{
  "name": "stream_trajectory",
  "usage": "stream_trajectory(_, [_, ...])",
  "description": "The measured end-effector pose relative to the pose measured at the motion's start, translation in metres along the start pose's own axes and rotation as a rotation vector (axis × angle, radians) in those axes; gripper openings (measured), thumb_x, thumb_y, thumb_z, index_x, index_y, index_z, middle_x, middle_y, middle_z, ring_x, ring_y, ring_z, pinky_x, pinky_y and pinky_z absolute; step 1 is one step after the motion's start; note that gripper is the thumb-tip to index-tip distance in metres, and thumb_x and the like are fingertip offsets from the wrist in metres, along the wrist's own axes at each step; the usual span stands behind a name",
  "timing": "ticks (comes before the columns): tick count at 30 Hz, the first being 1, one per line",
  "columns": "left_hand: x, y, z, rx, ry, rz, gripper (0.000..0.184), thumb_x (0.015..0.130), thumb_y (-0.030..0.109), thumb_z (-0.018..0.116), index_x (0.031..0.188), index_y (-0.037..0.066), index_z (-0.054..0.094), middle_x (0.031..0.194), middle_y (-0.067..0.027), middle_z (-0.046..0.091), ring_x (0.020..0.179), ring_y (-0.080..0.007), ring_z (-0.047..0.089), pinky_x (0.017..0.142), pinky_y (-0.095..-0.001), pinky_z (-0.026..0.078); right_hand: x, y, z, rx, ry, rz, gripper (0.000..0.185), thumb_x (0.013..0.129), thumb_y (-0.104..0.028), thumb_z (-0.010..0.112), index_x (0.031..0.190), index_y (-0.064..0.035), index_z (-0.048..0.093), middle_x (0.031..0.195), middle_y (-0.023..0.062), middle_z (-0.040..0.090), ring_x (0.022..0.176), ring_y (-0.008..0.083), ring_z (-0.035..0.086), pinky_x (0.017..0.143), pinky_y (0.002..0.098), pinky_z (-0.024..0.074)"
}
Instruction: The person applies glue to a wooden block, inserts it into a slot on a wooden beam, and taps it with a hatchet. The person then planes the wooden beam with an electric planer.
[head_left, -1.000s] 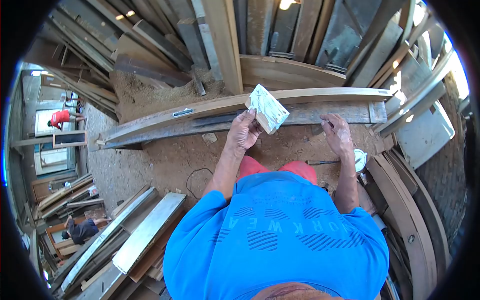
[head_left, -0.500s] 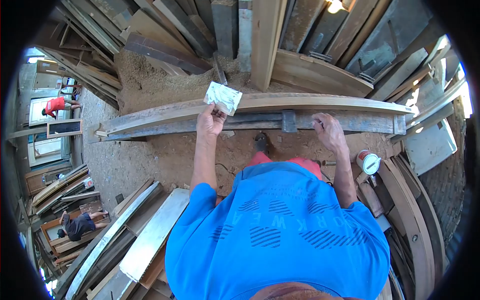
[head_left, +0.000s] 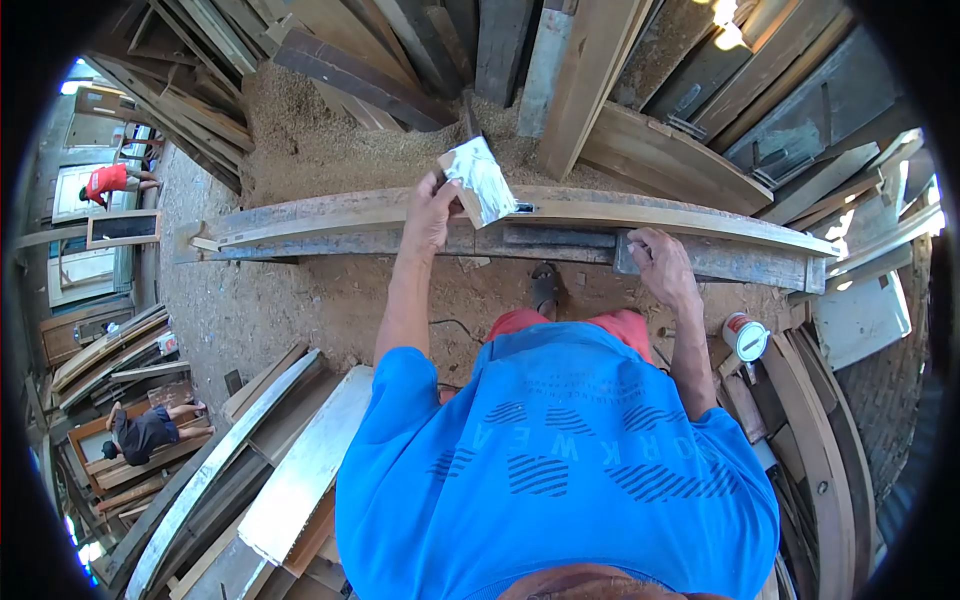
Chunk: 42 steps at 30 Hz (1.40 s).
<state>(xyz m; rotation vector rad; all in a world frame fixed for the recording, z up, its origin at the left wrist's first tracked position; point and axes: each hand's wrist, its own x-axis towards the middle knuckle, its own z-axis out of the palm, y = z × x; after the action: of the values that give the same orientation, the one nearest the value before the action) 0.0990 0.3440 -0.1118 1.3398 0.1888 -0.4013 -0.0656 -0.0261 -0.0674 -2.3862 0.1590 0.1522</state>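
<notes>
My left hand (head_left: 432, 212) is closed on the edge of a small flat board (head_left: 482, 182) smeared with white paste, its coated face turned up and tilted. The board is above a long pale wooden plank (head_left: 370, 218) that lies along a worn workbench (head_left: 730, 262). A small dark piece (head_left: 523, 208) shows at the board's right corner; its kind is unclear. My right hand (head_left: 662, 268) is over the bench's near edge, its fingers curled together. Whatever they may hold is hidden.
Timber leans beyond the bench above a heap of sawdust (head_left: 300, 130). A white tin (head_left: 746, 338) stands at the right near curved boards (head_left: 820, 450). A white-faced panel (head_left: 305, 470) lies at the lower left. Two other people, one in a red shirt (head_left: 107, 182), are at the far left.
My left hand has moved right with the paste-covered board, which is now tilted more steeply. My right hand stays curled near the bench edge. The view has shifted slightly.
</notes>
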Motion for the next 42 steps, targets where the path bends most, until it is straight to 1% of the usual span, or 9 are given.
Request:
stream_trajectory(3, [0.0,0.03,0.007,1.311,0.018,0.555,0.035,0.089,0.009,0.064,0.125,0.008,0.065,0.112,-0.0126,0.071,0.105,-0.0308,0.068,0.09,-0.0449,0.056,0.005,-0.002,0.007,-0.03,-0.029,0.012,0.026,0.092,-0.016,0.065,0.111,-0.0007,0.071,0.102,0.0228,0.072,0.098,0.041,0.069,0.088,0.0474,0.0527])
stream_trajectory(7, [0.011,0.033,0.014,1.478,-0.208,0.636,0.035,0.086,0.008,0.066,0.122,0.011,0.067,0.114,-0.0129,0.068,0.109,-0.0346,0.065,0.096,-0.0455,0.051,0.036,-0.026,0.014,-0.094,-0.057,0.001,0.024,0.092,-0.018,0.065,0.11,-0.0031,0.072,0.098,0.0221,0.072,0.098,0.0413,0.069,0.087,0.0475,0.0528])
stream_trajectory(14, [0.023,0.037,0.034,1.518,-0.5,0.408,0.032,0.087,0.011,0.069,0.118,0.014,0.071,0.111,-0.0125,0.067,0.109,-0.034,0.065,0.095,-0.046,0.052,0.117,-0.059,0.064,-0.023,-0.04,-0.225,0.024,0.092,-0.02,0.063,0.109,-0.0072,0.073,0.096,0.0218,0.073,0.096,0.0415,0.07,0.087,0.0473,0.0542])
stream_trajectory(16, [0.031,0.024,0.019,1.455,-0.426,0.477,0.032,0.087,0.012,0.069,0.12,0.015,0.071,0.112,-0.0127,0.067,0.109,-0.0346,0.065,0.094,-0.0463,0.052,0.137,-0.045,0.091,-0.084,-0.013,-0.316,0.022,0.091,-0.019,0.063,0.107,-0.0077,0.074,0.097,0.022,0.073,0.096,0.0415,0.07,0.088,0.0459,0.0552])
stream_trajectory(19, [0.03,0.03,-0.005,1.37,-0.239,0.478,0.033,0.088,0.014,0.069,0.121,0.013,0.069,0.112,-0.0134,0.067,0.109,-0.0358,0.064,0.093,-0.0468,0.052,0.15,-0.036,0.123,-0.331,-0.253,-0.136,0.036,0.088,-0.013,0.066,0.124,-0.0125,0.071,0.112,0.0232,0.071,0.105,0.0411,0.069,0.092,0.0453,0.0562])
stream_trajectory(25, [-0.004,0.049,-0.045,1.3,0.019,0.433,0.034,0.089,0.013,0.069,0.122,0.006,0.067,0.11,-0.0162,0.066,0.107,-0.039,0.063,0.092,-0.049,0.05,0.136,-0.065,0.168,-0.587,-0.429,-0.293,0.079,0.083,-0.008,0.07,0.156,-0.0182,0.042,0.134,0.0219,0.052,0.124,0.0409,0.059,0.095,0.048,0.0559])
stream_trajectory(34, [-0.016,0.042,-0.047,1.235,0.021,0.442,0.034,0.089,0.011,0.069,0.122,0.006,0.066,0.111,-0.0167,0.066,0.105,-0.0405,0.063,0.092,-0.0505,0.05,0.144,-0.068,0.166,-0.854,-0.464,-0.504,0.056,0.095,-0.021,0.059,0.149,-0.009,0.053,0.128,0.0174,0.058,0.122,0.0338,0.059,0.092,0.0426,0.0552])
stream_trajectory(40, [-0.011,0.041,-0.035,1.253,-0.055,0.51,0.034,0.089,0.01,0.07,0.123,0.005,0.067,0.108,-0.0163,0.065,0.106,-0.0387,0.062,0.093,-0.0462,0.05,0.155,-0.094,0.126,-1.034,-0.575,-0.254,0.045,0.093,-0.017,0.059,0.136,-0.0065,0.063,0.125,0.0197,0.061,0.122,0.0361,0.059,0.094,0.0468,0.0531])
stream_trajectory(42, [-0.006,0.041,-0.029,1.295,-0.112,0.549,0.034,0.088,0.009,0.069,0.122,0.008,0.068,0.109,-0.0148,0.066,0.108,-0.0371,0.062,0.095,-0.0462,0.049,0.162,-0.091,0.103,-0.629,-0.315,-0.243,0.046,0.091,-0.017,0.063,0.136,-0.0058,0.061,0.12,0.0214,0.064,0.118,0.0379,0.06,0.096,0.0483,0.0507])
